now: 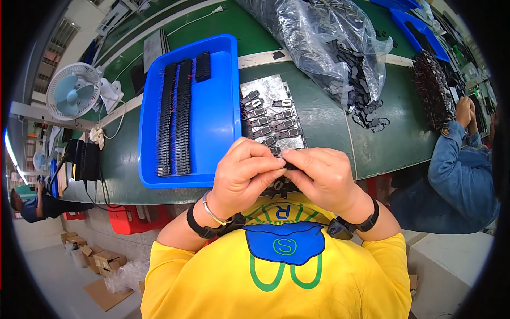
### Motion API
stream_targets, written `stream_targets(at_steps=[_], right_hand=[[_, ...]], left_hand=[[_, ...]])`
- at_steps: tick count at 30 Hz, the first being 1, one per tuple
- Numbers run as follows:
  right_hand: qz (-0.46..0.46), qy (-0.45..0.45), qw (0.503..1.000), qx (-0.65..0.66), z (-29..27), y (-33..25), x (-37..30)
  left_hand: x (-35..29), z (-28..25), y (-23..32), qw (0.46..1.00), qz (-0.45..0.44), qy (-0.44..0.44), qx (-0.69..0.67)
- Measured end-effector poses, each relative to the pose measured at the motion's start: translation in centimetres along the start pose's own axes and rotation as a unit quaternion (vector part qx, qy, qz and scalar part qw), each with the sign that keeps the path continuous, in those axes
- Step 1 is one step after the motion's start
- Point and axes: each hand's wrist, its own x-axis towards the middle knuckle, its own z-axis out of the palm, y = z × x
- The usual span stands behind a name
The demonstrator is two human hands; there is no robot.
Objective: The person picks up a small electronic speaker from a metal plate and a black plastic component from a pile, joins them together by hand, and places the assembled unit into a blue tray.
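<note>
The green worktop stretches right. Over its near edge, left hand and right hand pinch a small dark piece.

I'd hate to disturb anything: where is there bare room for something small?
The green table shows bare between the metal plate and the black pieces spilling from the clear bag. The blue tray is bare right of its black rows. Crowded: the metal plate, the bag's mouth and the tray's left side.

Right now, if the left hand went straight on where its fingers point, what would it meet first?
Beyond the small dark part at its fingertips, the left hand would likely meet the right hand first; exact depth is unclear.
</note>
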Motion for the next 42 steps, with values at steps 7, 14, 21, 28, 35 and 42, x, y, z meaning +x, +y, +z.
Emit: stream_targets(at_steps=[7, 14, 21, 28, 35, 42], right_hand=[[-0.045, 0.016, 0.999, -0.018, -0.6, -0.1, 0.0], [-0.072, 0.017, 0.995, -0.062, -0.7, 0.3, -0.2], [-0.114, -0.002, 0.985, -0.129, -0.7, 0.1, -0.4], [-0.120, -0.016, 0.983, -0.138, -1.0, -0.1, -0.6], [-0.131, 0.012, 0.984, -0.121, -0.8, 0.6, -1.0], [-0.145, 0.029, 0.986, -0.070, -0.6, 1.3, -1.5]], left_hand=[[-1.1, 0.5, -0.4, 0.998, -0.027, 0.033, -0.053], [-1.1, 0.6, 0.1, 0.848, -0.368, 0.045, -0.378], [0.1, 0.3, 0.7, 0.865, -0.400, -0.010, -0.304], [0.4, 0.4, 0.7, 0.881, -0.406, -0.032, -0.242], [0.4, 0.4, 0.3, 0.844, -0.426, -0.028, -0.325], [1.0, -0.7, 0.2, 0.795, -0.464, -0.085, -0.382]])
